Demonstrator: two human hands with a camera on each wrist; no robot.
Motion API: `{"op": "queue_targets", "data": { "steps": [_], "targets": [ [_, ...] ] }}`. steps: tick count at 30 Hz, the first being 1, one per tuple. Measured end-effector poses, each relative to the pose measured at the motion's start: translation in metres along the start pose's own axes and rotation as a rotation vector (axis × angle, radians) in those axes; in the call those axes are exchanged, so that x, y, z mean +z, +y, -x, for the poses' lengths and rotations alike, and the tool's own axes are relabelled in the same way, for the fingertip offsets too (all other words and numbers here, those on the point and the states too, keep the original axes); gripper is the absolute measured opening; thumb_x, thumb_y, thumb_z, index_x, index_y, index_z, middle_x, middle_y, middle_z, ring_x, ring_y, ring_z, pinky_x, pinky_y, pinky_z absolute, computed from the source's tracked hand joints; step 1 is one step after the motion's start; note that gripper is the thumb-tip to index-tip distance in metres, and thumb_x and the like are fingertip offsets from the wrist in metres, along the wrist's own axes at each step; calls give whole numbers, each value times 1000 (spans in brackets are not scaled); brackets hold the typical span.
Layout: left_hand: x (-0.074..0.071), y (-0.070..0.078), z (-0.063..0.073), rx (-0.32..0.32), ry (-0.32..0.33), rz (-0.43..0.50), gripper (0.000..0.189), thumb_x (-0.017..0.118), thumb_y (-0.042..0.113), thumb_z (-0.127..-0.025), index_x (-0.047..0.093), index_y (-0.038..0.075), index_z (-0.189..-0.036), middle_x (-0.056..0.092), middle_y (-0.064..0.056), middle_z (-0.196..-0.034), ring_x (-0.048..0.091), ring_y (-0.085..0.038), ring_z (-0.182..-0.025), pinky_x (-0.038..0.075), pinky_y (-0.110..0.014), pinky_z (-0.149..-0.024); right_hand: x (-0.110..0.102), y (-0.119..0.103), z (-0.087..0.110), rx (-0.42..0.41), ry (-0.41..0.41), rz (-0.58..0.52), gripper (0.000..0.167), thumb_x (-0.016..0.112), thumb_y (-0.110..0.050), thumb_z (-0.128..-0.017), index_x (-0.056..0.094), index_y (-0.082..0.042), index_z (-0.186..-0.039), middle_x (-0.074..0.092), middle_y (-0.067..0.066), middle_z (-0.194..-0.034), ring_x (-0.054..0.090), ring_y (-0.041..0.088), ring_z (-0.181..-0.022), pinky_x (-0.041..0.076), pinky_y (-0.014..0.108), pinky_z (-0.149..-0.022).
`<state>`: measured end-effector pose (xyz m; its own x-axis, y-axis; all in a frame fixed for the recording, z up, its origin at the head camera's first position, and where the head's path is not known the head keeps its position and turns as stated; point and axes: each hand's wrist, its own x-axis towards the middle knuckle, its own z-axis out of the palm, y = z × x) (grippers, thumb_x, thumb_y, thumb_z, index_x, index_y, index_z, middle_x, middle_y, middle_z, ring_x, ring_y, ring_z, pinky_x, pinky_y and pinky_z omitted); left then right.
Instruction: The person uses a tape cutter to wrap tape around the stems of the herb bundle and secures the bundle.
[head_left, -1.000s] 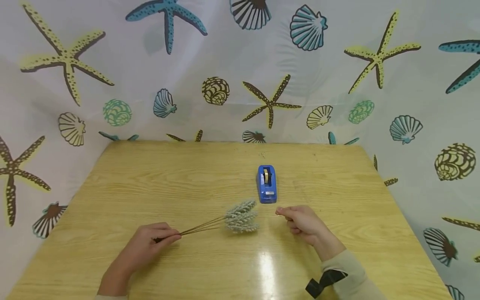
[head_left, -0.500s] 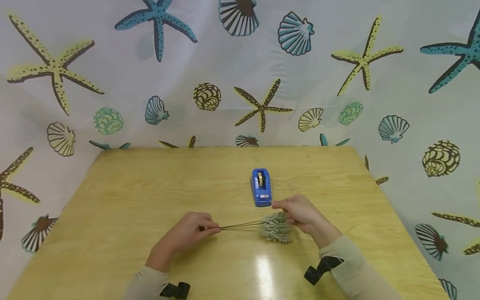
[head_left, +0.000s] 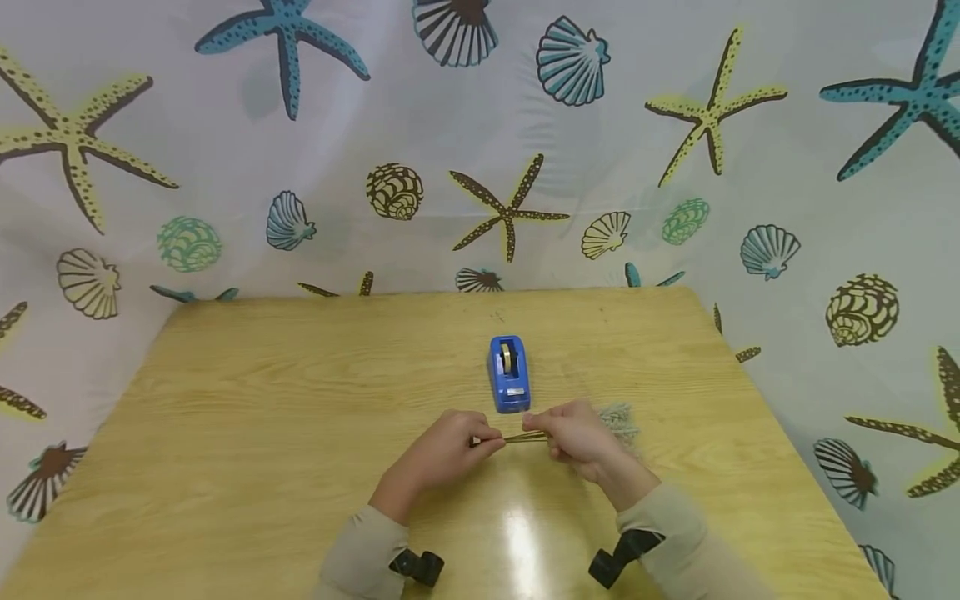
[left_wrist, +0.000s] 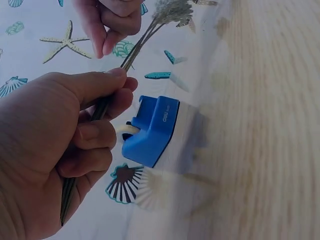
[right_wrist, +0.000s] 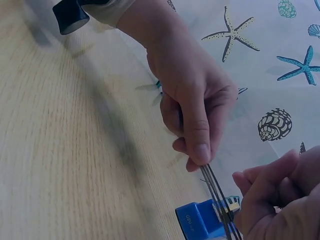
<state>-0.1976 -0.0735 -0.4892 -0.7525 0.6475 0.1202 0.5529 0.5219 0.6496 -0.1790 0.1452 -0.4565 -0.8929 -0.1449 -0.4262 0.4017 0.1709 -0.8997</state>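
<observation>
My left hand [head_left: 450, 454] pinches the thin brown stems of a bunch of dried flower stalks [left_wrist: 172, 10], which point rightward with pale grey-green fluffy heads. In the left wrist view, the stem ends lie along the palm. My right hand [head_left: 581, 442] is at the stems, partly covering the heads in the head view; its thumb and forefinger come together, the other fingers curled. I cannot tell whether something thin is between these fingertips. Just beyond both hands, a blue tape dispenser [head_left: 510, 375] with a roll of tape [head_left: 506, 358] stands on the table.
The hands are over a light wood-grain table [head_left: 285, 392]. A white cloth [head_left: 330, 150] printed with starfish and shells rises behind it and along its sides. Black straps with small devices sit on both sleeves [head_left: 360, 542].
My left hand has carried the bunch rightward and a little away from me. The flower heads have passed under my right hand, whose fingertips are now at the stems. The head view has shifted slightly.
</observation>
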Motion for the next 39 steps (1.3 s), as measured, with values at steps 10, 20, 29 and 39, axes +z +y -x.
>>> {"op": "queue_targets", "data": {
  "steps": [10, 20, 29, 39],
  "targets": [
    [8, 3, -3, 14, 70, -22, 17, 63, 14, -99, 78, 7, -103, 68, 2, -85, 49, -5, -68, 45, -20, -61, 12, 15, 7, -34, 9, -33, 34, 65, -20, -97, 71, 12, -108, 63, 9, -108, 36, 1, -45, 32, 16, -45],
    [9, 9, -10, 12, 78, -37, 20, 60, 18, -101, 77, 9, -107, 72, 0, -94, 55, -6, -76, 50, -23, -69, 9, 19, 7, -58, 44, -16, 33, 65, -20, -96, 71, 10, -109, 64, 10, -110, 35, 2, -45, 30, 17, -44],
    [11, 12, -17, -48, 84, 1, 20, 59, 21, -102, 77, 13, -103, 71, 3, -88, 54, -6, -72, 47, -24, -67, 6, 25, 3, -71, 82, -16, 32, 68, -20, -95, 72, 11, -102, 64, 1, -85, 34, 3, -42, 28, 18, -43],
    [20, 8, -24, -144, 125, 0, 27, 61, 36, -100, 75, 19, -85, 56, 12, -67, 44, -4, -60, 38, -21, -56, 14, 47, -10, -238, 208, 123, 21, 71, -16, -92, 77, 4, -93, 66, 3, -66, 41, 6, -55, 32, 19, -48]
  ]
}}
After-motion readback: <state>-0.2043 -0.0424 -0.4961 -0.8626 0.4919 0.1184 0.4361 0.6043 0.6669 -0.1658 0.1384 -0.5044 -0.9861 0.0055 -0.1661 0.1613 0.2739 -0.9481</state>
